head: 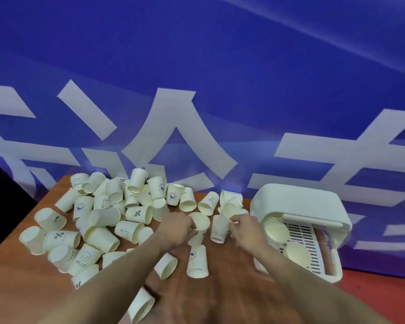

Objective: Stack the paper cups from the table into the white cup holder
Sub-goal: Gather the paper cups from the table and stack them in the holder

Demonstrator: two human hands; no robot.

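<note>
Several white paper cups [103, 216] with small printed logos lie scattered over the brown table [24, 291], mostly on its left half. My left hand [177, 226] is shut on an upright cup [199, 226] at the table's middle. Just to its right, my right hand [244, 226] pinches the rim of a tilted cup [230, 210] lifted above other cups. The white cup holder [299, 202] lies on its side at the right, its lid raised over a slotted tray [302, 232]. A stack of cups [275, 231] and one more cup [297, 254] lie in the tray.
A blue banner [197, 78] with large white characters hangs right behind the table. An upside-down cup [197, 260] and a fallen cup [166, 265] lie near my forearms. Another cup [140, 305] rests at the front edge.
</note>
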